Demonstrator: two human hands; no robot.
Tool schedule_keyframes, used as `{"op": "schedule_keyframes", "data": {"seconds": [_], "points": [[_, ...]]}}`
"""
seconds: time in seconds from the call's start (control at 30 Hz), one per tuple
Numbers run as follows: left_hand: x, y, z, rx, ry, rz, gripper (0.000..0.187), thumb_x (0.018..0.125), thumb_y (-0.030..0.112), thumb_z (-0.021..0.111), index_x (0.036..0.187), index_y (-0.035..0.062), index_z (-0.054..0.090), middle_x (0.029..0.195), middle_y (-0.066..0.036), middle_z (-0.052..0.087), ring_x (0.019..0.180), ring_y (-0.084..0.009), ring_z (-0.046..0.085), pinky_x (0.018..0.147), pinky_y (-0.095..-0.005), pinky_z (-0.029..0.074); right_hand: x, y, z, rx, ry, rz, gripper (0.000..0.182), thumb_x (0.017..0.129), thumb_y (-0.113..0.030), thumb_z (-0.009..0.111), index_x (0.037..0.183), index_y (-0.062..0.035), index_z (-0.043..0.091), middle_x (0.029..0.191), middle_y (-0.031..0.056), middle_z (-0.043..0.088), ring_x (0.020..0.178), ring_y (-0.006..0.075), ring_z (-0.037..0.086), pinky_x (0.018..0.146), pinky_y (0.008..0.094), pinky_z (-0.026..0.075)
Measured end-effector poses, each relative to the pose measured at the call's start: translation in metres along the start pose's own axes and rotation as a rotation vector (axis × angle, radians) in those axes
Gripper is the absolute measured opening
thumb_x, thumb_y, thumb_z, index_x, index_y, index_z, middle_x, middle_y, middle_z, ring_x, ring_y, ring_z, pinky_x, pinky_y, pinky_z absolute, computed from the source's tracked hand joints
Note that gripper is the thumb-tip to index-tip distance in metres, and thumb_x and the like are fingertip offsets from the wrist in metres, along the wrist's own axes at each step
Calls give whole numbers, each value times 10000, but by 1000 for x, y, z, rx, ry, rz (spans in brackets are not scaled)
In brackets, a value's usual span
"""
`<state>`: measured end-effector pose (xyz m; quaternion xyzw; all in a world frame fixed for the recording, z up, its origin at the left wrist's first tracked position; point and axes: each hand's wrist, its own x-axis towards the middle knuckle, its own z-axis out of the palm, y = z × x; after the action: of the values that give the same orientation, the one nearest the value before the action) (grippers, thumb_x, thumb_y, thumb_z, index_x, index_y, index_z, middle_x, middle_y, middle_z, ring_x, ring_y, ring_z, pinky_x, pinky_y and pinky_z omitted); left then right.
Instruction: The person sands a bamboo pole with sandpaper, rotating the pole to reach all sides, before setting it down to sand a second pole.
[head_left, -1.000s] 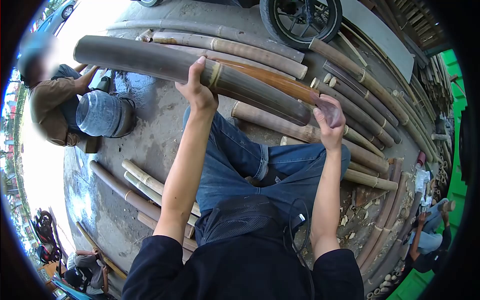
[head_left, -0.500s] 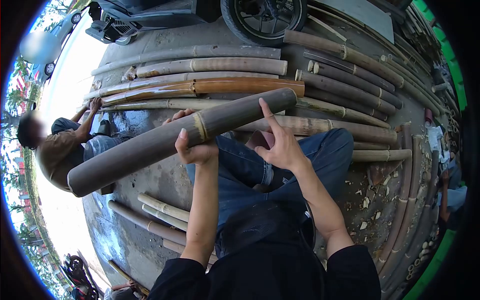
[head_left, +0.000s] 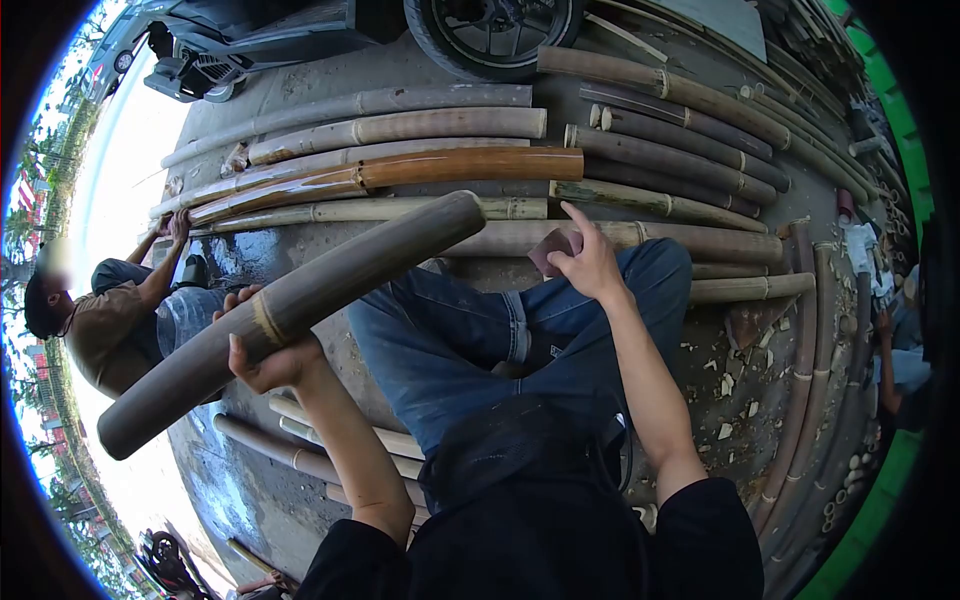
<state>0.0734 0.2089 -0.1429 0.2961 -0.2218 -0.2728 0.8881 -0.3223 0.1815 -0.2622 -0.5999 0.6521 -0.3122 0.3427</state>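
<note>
A thick, dark bamboo piece (head_left: 360, 265) with one pale node ring slants up to the right over my lap. My left hand (head_left: 272, 350) is wrapped round it from below, near the ring, with the thumb and fingertips showing on either side. My right hand (head_left: 588, 262) is raised above my right knee, apart from the bamboo. Between its thumb and lower fingers it holds a small reddish-brown sheet (head_left: 554, 252), which looks like sandpaper, while the index finger stretches upward.
Long bamboo poles, one glossy orange-brown pole (head_left: 470, 165) among them, lie beyond my legs. A motorbike wheel (head_left: 495, 35) stands behind them. At the left a person (head_left: 115, 320) crouches, hands on a pole. Wood chips (head_left: 727, 385) litter the ground at right.
My left hand has moved left and down with the bamboo, which now tilts more steeply. My right hand has come away from its upper end and moved slightly right, still holding the sheet.
</note>
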Motion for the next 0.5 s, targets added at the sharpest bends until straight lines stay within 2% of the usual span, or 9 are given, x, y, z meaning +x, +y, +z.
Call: {"op": "schedule_keyframes", "data": {"seconds": [0.03,0.1,0.13,0.23,0.27,0.33,0.4,0.43,0.5], "points": [[12,20,-17,56,-13,26,554,809,332,598,1249,1,542,1154,-198,632,1073,-347,642,1032,-476,499,2,27,-6,30,64,42,693,765,-141,743,1430,-50,572,1097,215,730,1056,340,714,936,389,537],[40,69,-53,139,0,36,572,837,352,581,1237,-55,557,1119,-215,638,1054,-346,647,1035,-483,496,10,79,-20,396,126,135,558,785,-108,714,1332,-21,643,1187,146,717,1130,253,674,993,335,490],[55,98,-75,220,64,124,588,847,354,578,1240,-84,561,1124,-229,642,1072,-352,648,1043,-488,492,11,89,-32,542,189,196,468,798,-64,675,1263,-6,681,1199,108,714,1120,203,655,1000,294,466],[76,178,-106,393,354,319,608,869,345,582,1254,-126,580,1177,-254,649,1123,-372,653,1059,-491,487,20,129,-61,980,396,310,397,876,-63,684,1264,11,650,1201,108,690,1133,207,649,986,319,499],[80,203,-118,437,394,328,600,872,337,594,1257,-123,588,1203,-256,647,1138,-374,653,1061,-491,488,24,132,-68,975,391,318,397,876,-63,684,1264,11,650,1201,108,690,1133,207,649,986,319,499],[85,248,-152,493,448,345,593,875,330,606,1261,-120,596,1228,-258,646,1153,-375,652,1063,-491,490,33,133,-79,1200,539,323,425,896,-72,707,1303,4,610,1235,100,669,1153,231,647,990,362,527],[84,285,-190,650,480,296,513,894,295,650,1232,-92,623,1137,-196,672,1055,-332,674,1001,-478,523,48,146,-84,1221,568,321,444,893,-67,713,1317,-2,600,1255,103,658,1160,242,646,991,376,536],[77,294,-202,662,488,304,513,894,295,650,1232,-92,623,1137,-196,672,1055,-332,674,1001,-478,523,55,152,-84,1245,615,312,464,889,-61,719,1331,-7,590,1275,107,648,1167,252,646,993,390,545],[62,301,-233,873,600,152,439,884,317,697,1146,-33,656,1079,-159,677,999,-289,686,916,-424,566,71,160,-79,1292,638,304,456,890,-52,713,1329,-19,595,1280,119,646,1171,261,645,998,398,551]]}}
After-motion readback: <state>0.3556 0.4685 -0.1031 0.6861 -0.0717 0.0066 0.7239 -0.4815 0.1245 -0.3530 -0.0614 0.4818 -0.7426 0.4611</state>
